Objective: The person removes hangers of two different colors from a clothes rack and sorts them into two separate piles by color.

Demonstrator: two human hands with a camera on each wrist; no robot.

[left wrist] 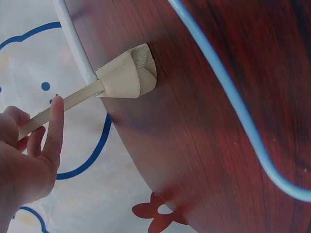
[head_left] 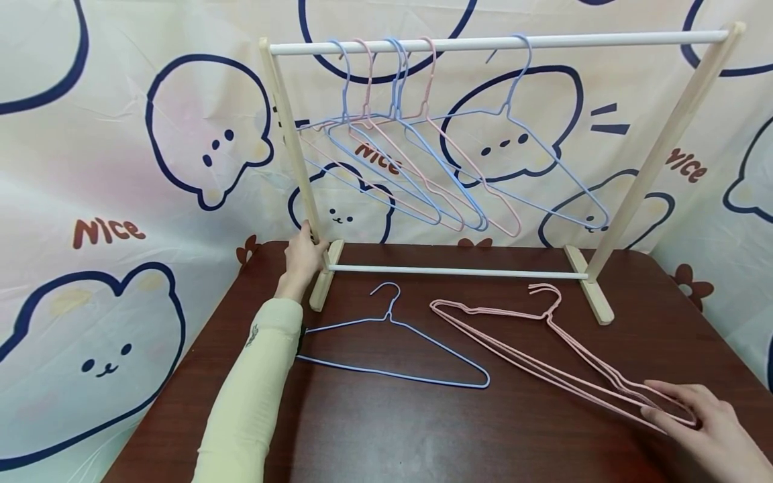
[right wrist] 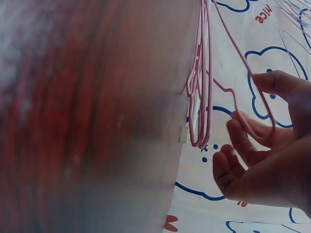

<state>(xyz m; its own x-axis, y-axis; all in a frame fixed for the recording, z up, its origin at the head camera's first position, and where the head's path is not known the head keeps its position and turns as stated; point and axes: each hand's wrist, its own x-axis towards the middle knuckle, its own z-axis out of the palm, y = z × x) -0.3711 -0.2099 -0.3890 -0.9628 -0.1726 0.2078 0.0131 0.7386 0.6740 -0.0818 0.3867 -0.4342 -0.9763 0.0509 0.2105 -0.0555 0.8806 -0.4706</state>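
My left hand (head_left: 304,255) grips the left wooden post (head_left: 294,144) of a small clothes rack, low down near its foot. In the left wrist view the fingers bend about that post, one finger lying straighter along it. At the lower right, my right hand (head_left: 706,419) holds the end of a pink hanger (right wrist: 264,99) between thumb and fingers. The right wrist view shows this hanger raised apart from other pink hangers (right wrist: 208,97) stacked on the table. One blue hanger (head_left: 392,382) lies flat in front of the rack, its left end hidden behind the left sleeve.
Several blue and pink hangers (head_left: 427,127) hang from the rack's white top rail (head_left: 604,40), mostly toward the left. A white lower bar (head_left: 459,271) joins the feet. The dark wooden table (head_left: 386,436) meets a cartoon-printed cloth (head_left: 199,134) behind.
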